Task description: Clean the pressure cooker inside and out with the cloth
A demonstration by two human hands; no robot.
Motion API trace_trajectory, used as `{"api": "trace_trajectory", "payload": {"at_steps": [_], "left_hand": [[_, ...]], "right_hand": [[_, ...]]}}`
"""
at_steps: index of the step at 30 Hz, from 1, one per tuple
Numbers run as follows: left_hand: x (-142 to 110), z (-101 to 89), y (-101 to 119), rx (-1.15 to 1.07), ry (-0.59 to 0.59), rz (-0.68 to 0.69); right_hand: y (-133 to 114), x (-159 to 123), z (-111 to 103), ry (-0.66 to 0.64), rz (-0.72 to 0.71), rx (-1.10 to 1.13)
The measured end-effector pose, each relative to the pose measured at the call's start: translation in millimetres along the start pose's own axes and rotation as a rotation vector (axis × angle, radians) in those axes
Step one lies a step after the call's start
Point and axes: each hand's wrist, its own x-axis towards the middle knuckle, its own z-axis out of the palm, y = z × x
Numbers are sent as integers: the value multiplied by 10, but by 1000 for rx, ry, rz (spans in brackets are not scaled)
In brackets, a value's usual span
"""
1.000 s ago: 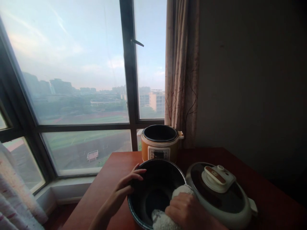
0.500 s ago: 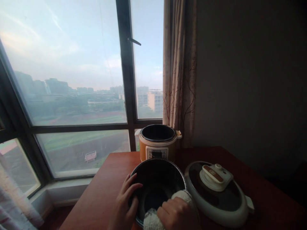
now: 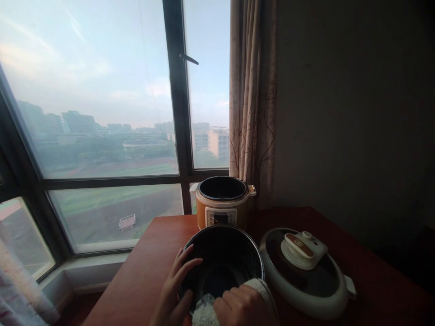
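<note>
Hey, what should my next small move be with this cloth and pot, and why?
I'd probably slide the white cloth toward the far inner wall of the dark pot. Your right hand grips the cloth low at the near side, no cloth covers the far wall, and your left hand is at the left rim, which should help steady it.

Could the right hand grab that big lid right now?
Probably not while it's full: the right hand is gripping a cloth at the pot. Otherwise the way looks free, since the lid lies on the table beside the pot, its top handle uncovered.
</note>
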Motion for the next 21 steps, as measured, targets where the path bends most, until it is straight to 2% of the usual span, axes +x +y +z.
{"api": "trace_trajectory", "payload": {"at_steps": [3, 6, 9, 12, 15, 21], "left_hand": [[107, -128, -45, -71, -118, -26], [225, -244, -97, -176, -218, -102], [342, -306, -130, -266, -253, -172], [439, -308, -125, -334, -273, -234], [483, -264, -101, -413, -250, -267], [368, -162, -61, -367, -16, -251]], "right_hand": [[114, -29, -65, -132, -87, 49], [245, -17, -184, -271, -117, 104], [350, 38, -313, -363, -117, 154], [386, 69, -359, -397, -105, 183], [350, 38, -284, -344, -84, 152], [190, -46, -76, -64, -68, 48]]}}
